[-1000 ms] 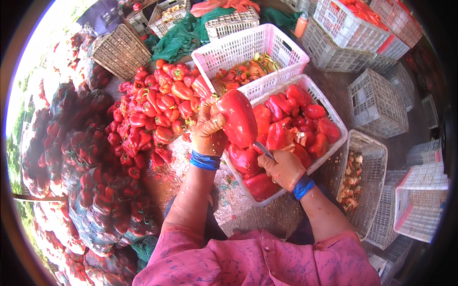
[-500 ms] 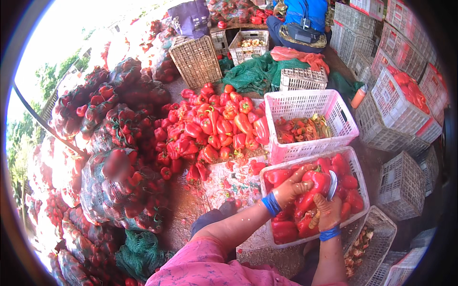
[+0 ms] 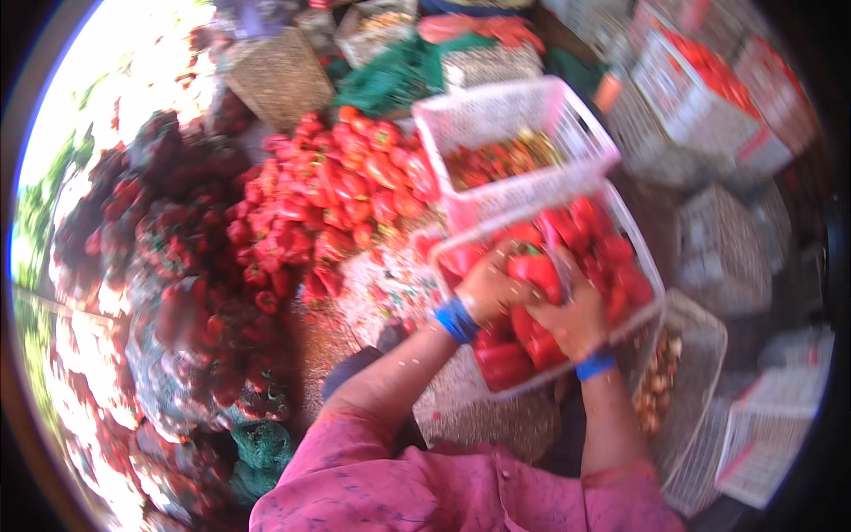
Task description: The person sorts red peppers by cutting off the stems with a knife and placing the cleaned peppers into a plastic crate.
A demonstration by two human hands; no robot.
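Observation:
My left hand [image 3: 496, 285] is closed round a red bell pepper [image 3: 535, 275], its green stem toward the far side. Against the pepper's right side, my right hand [image 3: 574, 312] grips a knife [image 3: 555, 253]; its blade is smeared by motion and the handle is hidden in the fist. Both hands are above a white plastic crate [image 3: 658, 266] filled with red bell peppers. Just beyond it stands a pinkish-white crate [image 3: 523, 97] holding pepper scraps and cores.
A heap of loose red peppers [image 3: 328, 182] spreads to the left of the crates. Full mesh sacks of peppers [image 3: 182, 328] pile up farther left. At the right are stacked crates [image 3: 709, 115] and a low crate [image 3: 718, 355] with cores in it. Green netting [image 3: 381, 80] lies at the back.
My view has shifted, so the surroundings sit higher and farther left. The knife blade has moved from the pepper's outer right side toward its stem end. The left hand still holds the pepper.

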